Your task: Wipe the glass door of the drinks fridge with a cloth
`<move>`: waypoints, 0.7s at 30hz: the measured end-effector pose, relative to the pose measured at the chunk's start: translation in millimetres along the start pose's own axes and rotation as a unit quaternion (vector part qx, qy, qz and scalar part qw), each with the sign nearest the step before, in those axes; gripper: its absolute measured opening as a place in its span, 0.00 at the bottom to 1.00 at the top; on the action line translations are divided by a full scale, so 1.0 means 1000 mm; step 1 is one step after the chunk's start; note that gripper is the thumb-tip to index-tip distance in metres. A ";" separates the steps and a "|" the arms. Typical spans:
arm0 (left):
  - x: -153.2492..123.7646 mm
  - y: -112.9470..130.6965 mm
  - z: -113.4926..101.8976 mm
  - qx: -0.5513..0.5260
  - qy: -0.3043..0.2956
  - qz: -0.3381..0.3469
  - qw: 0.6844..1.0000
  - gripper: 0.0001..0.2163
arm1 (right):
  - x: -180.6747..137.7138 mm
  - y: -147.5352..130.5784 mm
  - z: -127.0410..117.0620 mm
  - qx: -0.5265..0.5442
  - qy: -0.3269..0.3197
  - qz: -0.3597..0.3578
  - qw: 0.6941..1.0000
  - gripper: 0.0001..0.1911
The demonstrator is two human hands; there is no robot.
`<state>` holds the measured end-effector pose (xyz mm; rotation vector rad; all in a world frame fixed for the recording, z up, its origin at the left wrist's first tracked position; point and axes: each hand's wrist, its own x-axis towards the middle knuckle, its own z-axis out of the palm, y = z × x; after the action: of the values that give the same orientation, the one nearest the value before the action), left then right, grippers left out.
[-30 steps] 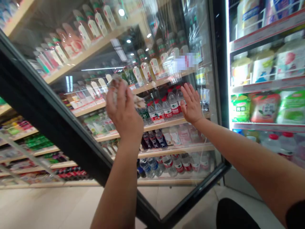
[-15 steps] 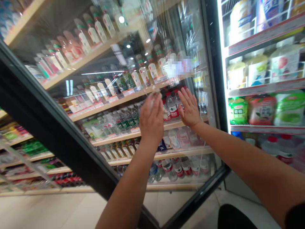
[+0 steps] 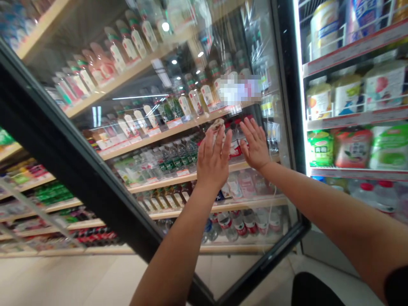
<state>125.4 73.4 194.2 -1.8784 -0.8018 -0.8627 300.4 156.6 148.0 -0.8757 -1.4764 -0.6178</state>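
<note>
My left hand (image 3: 213, 165) presses a crumpled whitish, brown-marked cloth (image 3: 218, 123) against the glass door (image 3: 178, 106). Its fingers are stretched upward over the cloth, which shows above and between the fingertips. Just to the right, my right hand (image 3: 256, 146) lies flat on the same pane, fingers spread, holding nothing. The door has a black frame (image 3: 86, 170) and appears tilted in view. Behind my hands, bottles with red caps and labels (image 3: 235, 146) show through the pane, partly hidden.
Beyond the glass, wooden shelves (image 3: 153, 136) carry rows of bottled drinks. On the right, a lit cooler (image 3: 353, 123) holds bottles and bagged goods. Light floor tiles (image 3: 79, 276) lie below, and a dark rounded shape (image 3: 314, 291) is at the bottom edge.
My left hand has slid right and slightly down with the cloth, coming closer to my right hand. My right hand stays at nearly the same place on the glass.
</note>
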 end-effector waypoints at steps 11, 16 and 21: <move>-0.028 -0.010 -0.022 -0.051 0.044 0.012 0.998 0.39 | -0.006 -0.074 -0.017 0.081 -0.106 -0.241 0.961 0.37; -0.078 -0.018 -0.066 0.093 0.039 -0.138 0.985 0.32 | -0.061 -0.079 -0.010 0.036 -0.073 -0.192 0.978 0.31; -0.099 -0.035 -0.076 0.141 -0.040 -0.185 0.972 0.32 | -0.107 -0.075 -0.018 0.069 -0.107 -0.326 0.937 0.29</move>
<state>25.2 0.9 156.4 -1.5436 -1.2830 -0.8466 246.0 82.0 53.2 -0.3315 -2.0007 -0.9071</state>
